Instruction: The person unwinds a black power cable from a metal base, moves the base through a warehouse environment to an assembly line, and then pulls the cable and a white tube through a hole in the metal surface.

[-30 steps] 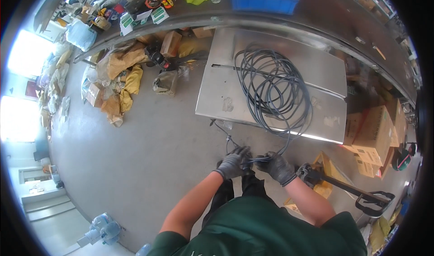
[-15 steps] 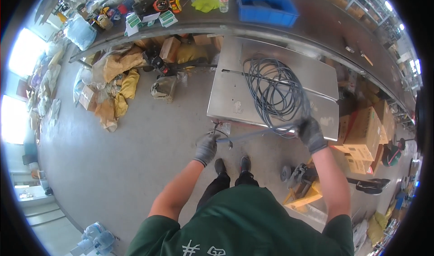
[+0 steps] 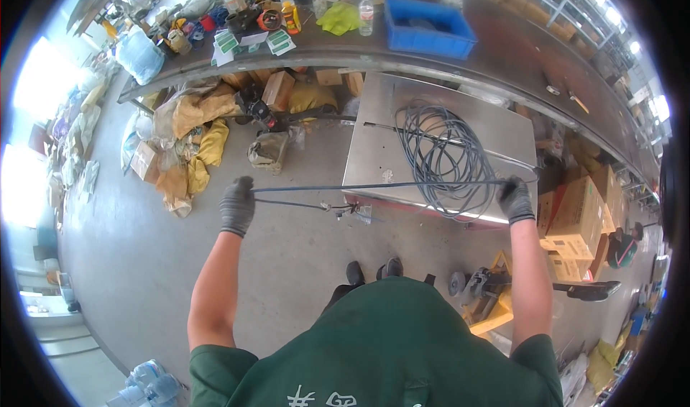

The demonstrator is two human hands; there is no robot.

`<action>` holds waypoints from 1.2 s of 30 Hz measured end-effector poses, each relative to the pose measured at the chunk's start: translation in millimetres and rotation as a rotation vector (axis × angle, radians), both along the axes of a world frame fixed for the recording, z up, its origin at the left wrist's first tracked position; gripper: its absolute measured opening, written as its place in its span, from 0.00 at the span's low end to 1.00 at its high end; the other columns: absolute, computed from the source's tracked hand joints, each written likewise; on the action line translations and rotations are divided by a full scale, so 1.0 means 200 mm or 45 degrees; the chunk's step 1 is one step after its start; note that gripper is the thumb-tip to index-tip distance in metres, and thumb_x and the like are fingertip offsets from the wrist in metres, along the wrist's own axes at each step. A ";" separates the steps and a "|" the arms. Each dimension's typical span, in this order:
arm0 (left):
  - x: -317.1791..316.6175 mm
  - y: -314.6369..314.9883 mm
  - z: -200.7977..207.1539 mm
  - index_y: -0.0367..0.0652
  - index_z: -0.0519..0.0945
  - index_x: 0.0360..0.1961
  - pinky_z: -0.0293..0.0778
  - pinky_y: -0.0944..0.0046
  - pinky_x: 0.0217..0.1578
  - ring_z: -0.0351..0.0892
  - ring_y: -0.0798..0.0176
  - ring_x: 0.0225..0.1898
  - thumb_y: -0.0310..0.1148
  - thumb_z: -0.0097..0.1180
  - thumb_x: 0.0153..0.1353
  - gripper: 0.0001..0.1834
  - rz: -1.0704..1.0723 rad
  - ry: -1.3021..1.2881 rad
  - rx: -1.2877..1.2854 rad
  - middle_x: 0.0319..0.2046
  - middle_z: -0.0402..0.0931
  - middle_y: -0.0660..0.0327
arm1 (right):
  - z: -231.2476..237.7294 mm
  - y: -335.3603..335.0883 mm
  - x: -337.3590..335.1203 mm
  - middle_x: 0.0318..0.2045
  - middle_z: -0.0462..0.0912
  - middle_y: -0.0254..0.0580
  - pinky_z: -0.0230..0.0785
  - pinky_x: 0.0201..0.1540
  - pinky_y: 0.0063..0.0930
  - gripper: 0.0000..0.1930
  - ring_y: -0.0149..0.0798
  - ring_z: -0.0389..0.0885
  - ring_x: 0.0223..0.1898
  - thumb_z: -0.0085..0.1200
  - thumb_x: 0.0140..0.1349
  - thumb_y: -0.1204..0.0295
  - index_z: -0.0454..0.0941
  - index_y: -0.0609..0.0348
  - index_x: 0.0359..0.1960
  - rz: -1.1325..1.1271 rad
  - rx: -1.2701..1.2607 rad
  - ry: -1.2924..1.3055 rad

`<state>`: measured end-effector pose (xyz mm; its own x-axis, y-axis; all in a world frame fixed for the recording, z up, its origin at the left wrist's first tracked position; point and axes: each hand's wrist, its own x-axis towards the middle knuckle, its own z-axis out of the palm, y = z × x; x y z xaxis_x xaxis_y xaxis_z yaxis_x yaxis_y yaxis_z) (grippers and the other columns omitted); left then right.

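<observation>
left hand (image 3: 236,206): gloved, arm stretched out to the left, fingers clamped on the cable (image 3: 374,186)
right hand (image 3: 515,198): gloved, out to the right, fingers closed round the same cable
cable: dark, pulled taut in a near-straight line between both hands, above the floor in front of the table
loose end: thinner strand with a small connector (image 3: 327,207) hangs below the taut span
coil (image 3: 442,155): rest of cable, looped on the metal table (image 3: 381,134)
blue bin (image 3: 428,27): on the long bench behind
pallet jack (image 3: 496,292): yellow, by right leg
</observation>
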<state>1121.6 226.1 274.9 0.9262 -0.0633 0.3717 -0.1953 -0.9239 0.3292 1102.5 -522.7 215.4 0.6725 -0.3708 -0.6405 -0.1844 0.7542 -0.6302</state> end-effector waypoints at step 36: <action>-0.64 -0.99 -0.91 0.36 0.80 0.45 0.87 0.44 0.37 0.88 0.44 0.35 0.34 0.59 0.69 0.12 0.522 1.757 -1.664 0.34 0.84 0.47 | -0.18 0.54 -1.25 0.44 0.89 0.43 0.76 0.57 0.27 0.09 0.36 0.86 0.48 0.59 0.67 0.82 0.82 0.67 0.47 1.633 -0.691 -0.028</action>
